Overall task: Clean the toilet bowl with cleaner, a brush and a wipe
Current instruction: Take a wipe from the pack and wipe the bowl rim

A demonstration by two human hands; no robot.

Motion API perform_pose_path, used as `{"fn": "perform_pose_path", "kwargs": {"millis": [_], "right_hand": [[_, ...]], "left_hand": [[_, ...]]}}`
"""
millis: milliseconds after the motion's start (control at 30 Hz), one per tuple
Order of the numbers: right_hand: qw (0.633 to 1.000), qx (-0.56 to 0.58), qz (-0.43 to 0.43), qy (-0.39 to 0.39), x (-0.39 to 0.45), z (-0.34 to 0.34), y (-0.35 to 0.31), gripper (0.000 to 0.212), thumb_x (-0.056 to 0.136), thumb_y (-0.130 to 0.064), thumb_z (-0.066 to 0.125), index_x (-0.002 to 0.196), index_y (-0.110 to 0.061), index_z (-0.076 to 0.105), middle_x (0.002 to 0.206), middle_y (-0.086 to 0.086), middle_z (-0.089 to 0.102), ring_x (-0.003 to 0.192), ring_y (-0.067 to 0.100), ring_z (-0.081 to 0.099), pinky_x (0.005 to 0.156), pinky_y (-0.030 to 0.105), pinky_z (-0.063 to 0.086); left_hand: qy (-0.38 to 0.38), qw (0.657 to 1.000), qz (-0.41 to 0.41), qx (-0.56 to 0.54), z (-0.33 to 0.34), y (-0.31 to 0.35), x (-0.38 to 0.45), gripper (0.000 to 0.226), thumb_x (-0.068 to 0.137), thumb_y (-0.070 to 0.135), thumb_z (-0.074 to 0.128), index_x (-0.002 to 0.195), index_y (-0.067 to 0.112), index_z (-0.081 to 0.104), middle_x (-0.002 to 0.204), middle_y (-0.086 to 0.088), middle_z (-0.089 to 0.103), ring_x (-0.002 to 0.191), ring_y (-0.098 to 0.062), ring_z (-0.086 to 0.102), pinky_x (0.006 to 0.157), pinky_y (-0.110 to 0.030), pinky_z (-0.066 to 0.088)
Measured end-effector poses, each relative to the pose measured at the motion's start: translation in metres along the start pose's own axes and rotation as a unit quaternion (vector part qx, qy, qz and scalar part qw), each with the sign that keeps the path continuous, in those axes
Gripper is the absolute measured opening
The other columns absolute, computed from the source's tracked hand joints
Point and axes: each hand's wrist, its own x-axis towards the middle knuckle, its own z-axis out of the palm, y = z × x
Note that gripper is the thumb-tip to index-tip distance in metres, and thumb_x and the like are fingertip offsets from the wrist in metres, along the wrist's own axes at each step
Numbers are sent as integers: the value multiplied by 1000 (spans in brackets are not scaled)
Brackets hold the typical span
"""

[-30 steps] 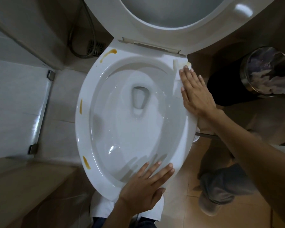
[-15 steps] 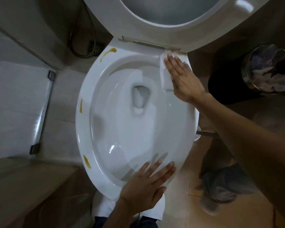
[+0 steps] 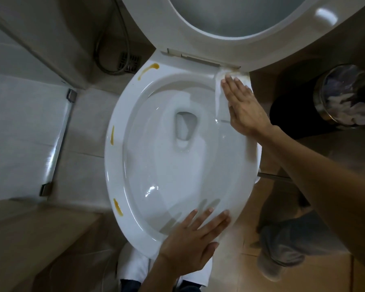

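The white toilet bowl (image 3: 122, 165) fills the middle of the view, its seat and lid (image 3: 230, 49) raised at the top. Three yellow-brown streaks mark the left rim: one at the back (image 3: 148, 69), one at mid-left (image 3: 112, 135), one at front-left (image 3: 117, 207). My right hand (image 3: 243, 106) lies flat, fingers together, pressing a white wipe (image 3: 219, 89) onto the back right of the rim near the hinge. My left hand (image 3: 190, 241) rests flat on the front rim with its fingers spread, holding nothing.
A round metal waste bin (image 3: 346, 95) with crumpled paper stands to the right of the bowl. A hose and floor drain (image 3: 128, 62) lie at the back left. A glass partition (image 3: 57, 144) runs along the left. My foot (image 3: 282, 243) is on the tiled floor at the right.
My right hand has slid the wipe along the right rim away from me, toward the hinge corner. My left hand has stayed on the front rim.
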Motion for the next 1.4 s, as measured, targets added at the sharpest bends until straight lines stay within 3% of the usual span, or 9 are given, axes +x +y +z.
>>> {"fn": "perform_pose_path", "kwargs": {"millis": [533, 833, 1100, 1267, 1333, 1400], "right_hand": [[996, -55, -72, -6, 62, -1, -45, 61, 97, -13, 28, 154, -11, 4, 162, 5, 0, 149, 20, 0, 121, 35, 1], [994, -93, -36, -45, 10, -10, -3, 57, 102, -24, 19, 154, -13, -1, 161, 4, -7, 148, 16, -6, 119, 30, -4], [988, -120, -13, -94, -59, -13, 5, 71, 94, -47, 1, 152, -10, 17, 161, 3, 7, 148, 20, 9, 118, 36, 4], [975, -174, -51, -131, -57, -17, 5, 74, 95, -49, 6, 144, -5, 40, 157, 8, 25, 146, 24, 21, 118, 41, 13], [968, -206, -71, -126, -39, -20, 7, 80, 94, -52, -1, 145, -5, 39, 157, 7, 25, 147, 21, 18, 118, 41, 9], [961, -233, -86, -119, -20, -24, 7, 82, 90, -52, -8, 150, -10, 28, 161, 1, 12, 149, 16, 6, 118, 39, -1]], "left_hand": [[5, 1000, -13, 6, 0, -2, 0, 62, 97, 41, 39, 152, 26, 17, 160, 9, 10, 142, -17, 30, 114, -39, 20], [5, 1000, -5, 17, 0, -2, 0, 61, 98, 39, 32, 154, 24, 11, 160, 8, 7, 145, -17, 21, 114, -42, 24], [15, 1000, 4, -2, 0, -2, 0, 60, 97, 36, 33, 153, 23, 14, 160, 8, 10, 146, -17, 16, 114, -41, 26], [18, 1000, 7, -5, -1, -3, 0, 60, 98, 35, 33, 153, 22, 14, 160, 7, 10, 146, -17, 17, 114, -42, 27], [17, 1000, 9, -7, 0, -3, 0, 60, 98, 36, 31, 154, 22, 12, 160, 7, 9, 146, -18, 17, 114, -43, 27], [15, 1000, 10, -6, 1, -3, 0, 60, 99, 37, 29, 154, 22, 9, 161, 7, 6, 146, -18, 16, 114, -43, 27]]}}
